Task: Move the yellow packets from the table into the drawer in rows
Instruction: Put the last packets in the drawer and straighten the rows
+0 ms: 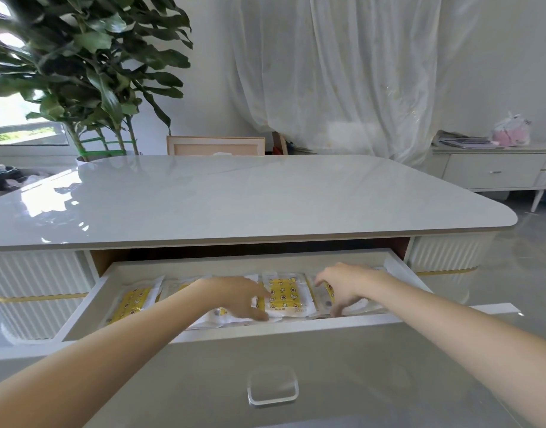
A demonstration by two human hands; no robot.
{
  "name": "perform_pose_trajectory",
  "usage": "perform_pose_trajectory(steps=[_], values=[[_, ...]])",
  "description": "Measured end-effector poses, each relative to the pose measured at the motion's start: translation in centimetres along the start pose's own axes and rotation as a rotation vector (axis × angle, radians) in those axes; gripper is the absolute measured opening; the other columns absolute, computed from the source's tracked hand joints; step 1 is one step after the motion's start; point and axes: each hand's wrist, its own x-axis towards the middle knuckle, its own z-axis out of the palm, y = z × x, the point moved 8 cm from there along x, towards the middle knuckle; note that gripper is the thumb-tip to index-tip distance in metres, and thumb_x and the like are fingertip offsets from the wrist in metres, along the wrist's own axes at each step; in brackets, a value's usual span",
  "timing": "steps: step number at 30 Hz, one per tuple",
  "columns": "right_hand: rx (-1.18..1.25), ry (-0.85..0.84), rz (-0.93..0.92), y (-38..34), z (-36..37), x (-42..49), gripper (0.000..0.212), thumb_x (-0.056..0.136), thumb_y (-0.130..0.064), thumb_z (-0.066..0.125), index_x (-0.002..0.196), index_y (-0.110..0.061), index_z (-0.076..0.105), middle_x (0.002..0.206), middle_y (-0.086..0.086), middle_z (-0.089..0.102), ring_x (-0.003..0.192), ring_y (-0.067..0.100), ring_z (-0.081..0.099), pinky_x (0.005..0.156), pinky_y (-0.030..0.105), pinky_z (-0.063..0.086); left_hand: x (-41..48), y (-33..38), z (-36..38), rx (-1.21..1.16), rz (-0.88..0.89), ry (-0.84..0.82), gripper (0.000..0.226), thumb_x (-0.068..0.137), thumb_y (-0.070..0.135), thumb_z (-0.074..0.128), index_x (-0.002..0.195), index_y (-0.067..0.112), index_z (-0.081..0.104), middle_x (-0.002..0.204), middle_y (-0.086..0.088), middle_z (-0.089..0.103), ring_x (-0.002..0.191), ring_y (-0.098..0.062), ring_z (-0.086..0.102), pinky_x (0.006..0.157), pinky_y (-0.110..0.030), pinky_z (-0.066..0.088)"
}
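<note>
Behind the clear handle (273,387), the open drawer (89,307) holds the yellow packets (282,296), each patterned and sealed in a clear wrapper, lying side by side in a row from its left wall to its right. The left hand (241,298) rests with loose fingers on the middle packets, while the right hand (342,285) bends its fingers onto a packet just to the right, and whether it grips I cannot tell. Beyond them the glossy white table (250,196) stretches wide to its rounded far edge.
</note>
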Motion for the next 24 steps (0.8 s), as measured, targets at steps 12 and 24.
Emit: perform_pose_trajectory(steps=[12, 24], values=[[0.497, 0.691, -0.076, -5.4, -4.4, -6.9, 0.037, 0.094, -0.014, 0.043, 0.126, -0.030, 0.046, 0.112, -0.014, 0.065, 0.102, 0.014, 0.060, 0.068, 0.029, 0.045, -7.3, 3.7, -4.6, -0.269, -0.173, 0.855, 0.029, 0.101, 0.032, 0.025, 0.116, 0.027, 0.049, 0.114, 0.011, 0.062, 0.100, -0.018, 0.059, 0.068, -0.031, 0.040], [0.520, 0.947, -0.109, -5.0, -5.5, -6.5, 0.026, 0.095, -0.016, 0.040, 0.116, -0.023, 0.052, 0.103, -0.012, 0.066, 0.103, 0.013, 0.052, 0.065, 0.033, 0.048, -7.7, 3.5, -6.2, 0.036, -0.141, 1.134, 0.029, 0.081, 0.025, 0.031, 0.080, 0.022, 0.060, 0.069, 0.010, 0.062, 0.058, -0.012, 0.060, 0.039, -0.023, 0.032]])
